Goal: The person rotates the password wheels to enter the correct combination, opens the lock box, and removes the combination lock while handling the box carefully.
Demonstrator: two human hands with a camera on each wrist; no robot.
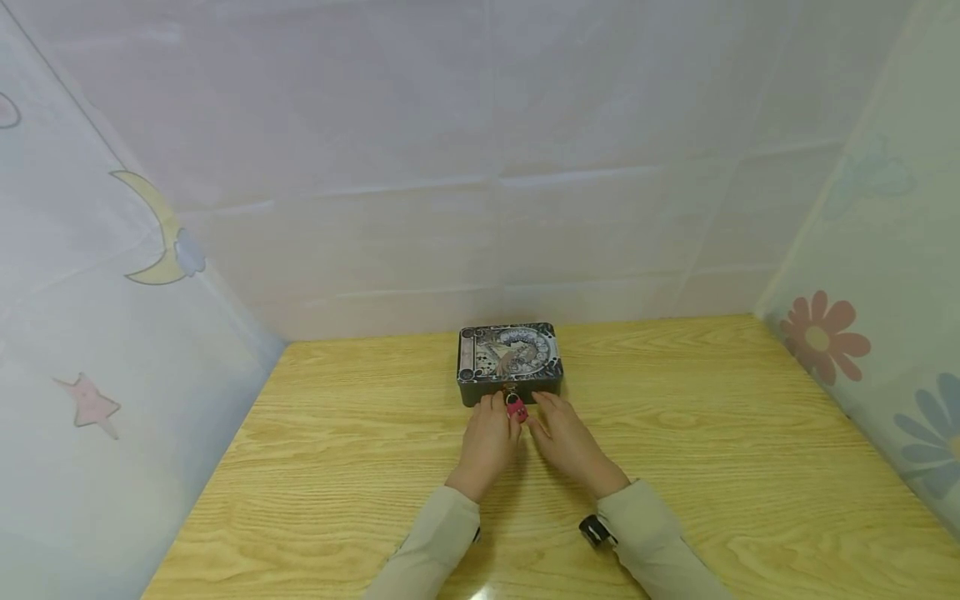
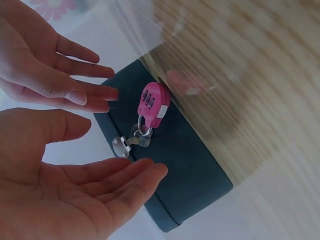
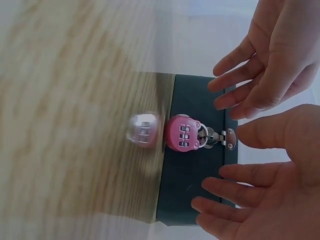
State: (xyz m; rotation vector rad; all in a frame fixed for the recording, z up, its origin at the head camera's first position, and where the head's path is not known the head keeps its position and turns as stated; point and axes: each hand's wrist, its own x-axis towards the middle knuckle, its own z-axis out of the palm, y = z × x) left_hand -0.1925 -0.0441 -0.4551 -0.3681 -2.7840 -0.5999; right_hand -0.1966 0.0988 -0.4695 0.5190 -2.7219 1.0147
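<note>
Flanking one closed tin box [image 1: 506, 354], two bare hands reach forward from two pale sleeves [image 1: 431, 546] across a single wood-grain table [image 1: 360, 433]. One pink padlock [image 3: 183, 134], with three number dials [image 3: 184, 136] on its face, hangs by its one shackle from the single metal clasp [image 3: 230, 139] at the middle of the box's dark front. The left hand [image 1: 486, 442] is at the left of the padlock, its four fingers extended and lightly bent, lying near one another, with the thumb apart from them. The right hand [image 1: 567, 437] mirrors it on the other side, four fingers loosely extended with slight gaps, its thumb standing away. Neither hand is clamped on anything; whether any fingertip touches the box or the padlock, the views do not settle. The box sits near the table's far edge, its one patterned lid facing up, and one pink reflection [image 3: 144, 131] shows on the tabletop before it. One black object [image 1: 596, 531] shows at the right cuff. Decorating the side walls are one yellow crescent moon [image 1: 172, 233] and one pink star [image 1: 90, 402] at left, and two large flowers, one red [image 1: 817, 337] and one blue [image 1: 926, 454], at right.
</note>
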